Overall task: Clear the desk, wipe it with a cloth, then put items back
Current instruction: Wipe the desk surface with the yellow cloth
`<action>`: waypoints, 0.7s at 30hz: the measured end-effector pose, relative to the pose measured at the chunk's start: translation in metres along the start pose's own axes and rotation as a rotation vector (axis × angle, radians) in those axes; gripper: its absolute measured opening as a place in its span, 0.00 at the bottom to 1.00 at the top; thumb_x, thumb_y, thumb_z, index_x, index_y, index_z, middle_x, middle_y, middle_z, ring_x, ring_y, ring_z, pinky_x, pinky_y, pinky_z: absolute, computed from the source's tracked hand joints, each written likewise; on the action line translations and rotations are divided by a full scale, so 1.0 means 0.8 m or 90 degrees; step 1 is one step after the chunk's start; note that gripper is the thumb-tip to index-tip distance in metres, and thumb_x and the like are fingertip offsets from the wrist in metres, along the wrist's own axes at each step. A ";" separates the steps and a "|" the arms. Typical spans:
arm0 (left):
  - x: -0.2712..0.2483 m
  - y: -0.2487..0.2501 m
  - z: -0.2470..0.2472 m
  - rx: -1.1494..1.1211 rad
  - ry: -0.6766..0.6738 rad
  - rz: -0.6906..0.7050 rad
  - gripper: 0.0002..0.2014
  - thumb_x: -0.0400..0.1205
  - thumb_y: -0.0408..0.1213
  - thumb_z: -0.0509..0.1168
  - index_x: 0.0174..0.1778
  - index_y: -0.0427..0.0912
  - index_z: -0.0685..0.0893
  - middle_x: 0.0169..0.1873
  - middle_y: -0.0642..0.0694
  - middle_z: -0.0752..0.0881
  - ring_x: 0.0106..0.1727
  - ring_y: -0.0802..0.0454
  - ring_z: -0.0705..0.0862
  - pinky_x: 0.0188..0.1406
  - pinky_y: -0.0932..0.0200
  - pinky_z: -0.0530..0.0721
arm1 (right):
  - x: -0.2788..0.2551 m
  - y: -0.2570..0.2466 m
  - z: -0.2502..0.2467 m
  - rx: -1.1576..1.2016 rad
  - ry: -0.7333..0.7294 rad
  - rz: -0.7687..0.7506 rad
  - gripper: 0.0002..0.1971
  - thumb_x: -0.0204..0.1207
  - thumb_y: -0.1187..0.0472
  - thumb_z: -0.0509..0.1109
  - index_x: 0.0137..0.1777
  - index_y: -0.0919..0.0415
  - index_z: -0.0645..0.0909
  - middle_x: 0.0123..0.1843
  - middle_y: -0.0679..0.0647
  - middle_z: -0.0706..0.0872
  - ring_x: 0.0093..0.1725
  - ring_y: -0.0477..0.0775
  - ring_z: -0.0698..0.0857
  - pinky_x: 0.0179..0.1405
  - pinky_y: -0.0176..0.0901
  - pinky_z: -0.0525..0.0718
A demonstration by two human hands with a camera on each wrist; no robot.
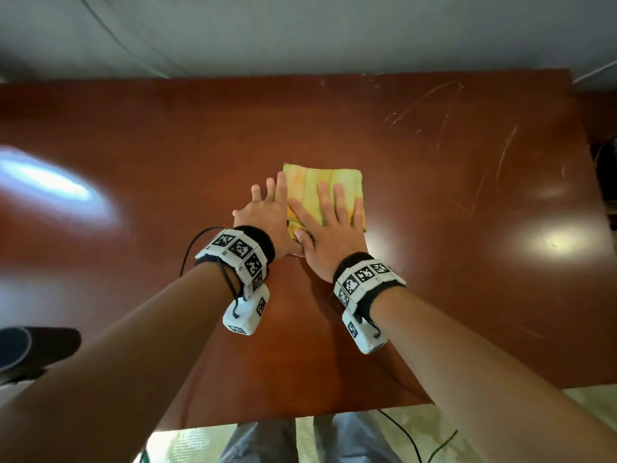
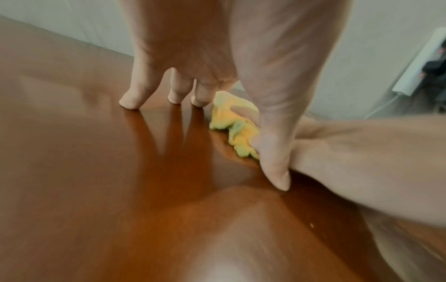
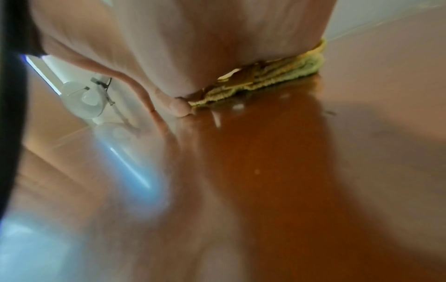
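A folded yellow-green cloth (image 1: 322,185) lies flat near the middle of the reddish-brown desk (image 1: 167,135). My right hand (image 1: 329,222) presses on the cloth with straight, spread fingers. My left hand (image 1: 267,208) lies flat beside it, fingertips on the bare wood along the cloth's left edge. In the left wrist view the left fingers (image 2: 130,99) touch the desk and the cloth (image 2: 236,126) bunches next to the thumb. Under my right palm in the right wrist view, the cloth's layered edge (image 3: 277,76) shows.
Pale scratch marks (image 1: 444,118) cross the desk's far right part. A dark object (image 1: 30,349) sits at the near left edge. A grey wall (image 1: 300,28) runs behind the desk. Black cables (image 1: 410,436) lie on the floor by my legs.
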State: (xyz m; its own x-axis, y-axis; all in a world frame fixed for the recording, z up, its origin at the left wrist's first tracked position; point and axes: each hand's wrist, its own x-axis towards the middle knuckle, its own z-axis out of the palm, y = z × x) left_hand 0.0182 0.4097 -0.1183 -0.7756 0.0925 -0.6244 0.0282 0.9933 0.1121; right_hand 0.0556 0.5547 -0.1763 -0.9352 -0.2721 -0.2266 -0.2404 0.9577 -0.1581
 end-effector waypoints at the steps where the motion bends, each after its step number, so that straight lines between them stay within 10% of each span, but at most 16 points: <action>1: 0.000 -0.003 -0.005 -0.010 -0.008 -0.003 0.67 0.68 0.58 0.78 0.86 0.48 0.32 0.88 0.43 0.46 0.87 0.37 0.53 0.76 0.34 0.72 | -0.002 -0.001 0.000 -0.001 -0.002 -0.020 0.28 0.87 0.39 0.43 0.87 0.34 0.46 0.90 0.58 0.41 0.88 0.67 0.38 0.82 0.75 0.38; 10: 0.010 0.011 -0.036 -0.048 -0.013 -0.099 0.48 0.80 0.40 0.68 0.88 0.50 0.41 0.81 0.37 0.67 0.75 0.35 0.76 0.66 0.43 0.80 | 0.022 0.003 -0.005 -0.017 -0.036 -0.110 0.27 0.85 0.35 0.48 0.83 0.32 0.52 0.90 0.57 0.42 0.88 0.65 0.37 0.80 0.78 0.36; 21: 0.063 0.047 -0.031 -0.154 0.060 -0.167 0.45 0.80 0.68 0.59 0.87 0.62 0.42 0.88 0.47 0.39 0.87 0.34 0.41 0.76 0.19 0.61 | 0.174 0.104 -0.075 -0.007 -0.070 0.042 0.30 0.84 0.30 0.39 0.85 0.28 0.40 0.89 0.53 0.31 0.87 0.63 0.31 0.81 0.73 0.31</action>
State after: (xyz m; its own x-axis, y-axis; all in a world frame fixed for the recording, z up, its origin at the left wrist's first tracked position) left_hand -0.0353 0.4503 -0.1262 -0.7915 -0.1818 -0.5835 -0.3210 0.9361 0.1438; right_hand -0.1105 0.6018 -0.1632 -0.9149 -0.2163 -0.3409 -0.1825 0.9747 -0.1289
